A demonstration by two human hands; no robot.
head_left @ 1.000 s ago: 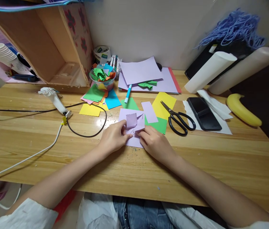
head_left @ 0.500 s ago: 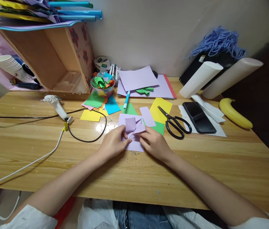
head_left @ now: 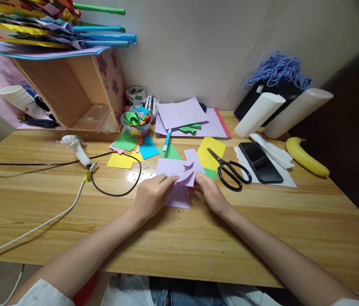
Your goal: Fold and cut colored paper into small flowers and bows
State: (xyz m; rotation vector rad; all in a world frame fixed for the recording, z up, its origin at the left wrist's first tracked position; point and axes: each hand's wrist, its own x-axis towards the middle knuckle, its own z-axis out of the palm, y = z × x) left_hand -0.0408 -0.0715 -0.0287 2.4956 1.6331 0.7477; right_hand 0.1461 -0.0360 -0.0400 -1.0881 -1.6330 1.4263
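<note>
Left of the black-handled metal scissors [head_left: 222, 161], my nearly closed left hand [head_left: 154, 195] has shifted across the small folded lilac paper [head_left: 188, 178], curled right hand [head_left: 211, 193] pinching its right edge, so folding probably continues.

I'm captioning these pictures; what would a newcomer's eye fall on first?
Probably the bare left hand and bare right hand at the centre, holding a folded lilac paper piece between them. Next, perhaps the curved yellow banana at far right and the tangled blue strands at back right, then the heap of multicoloured paper at upper left.
</note>
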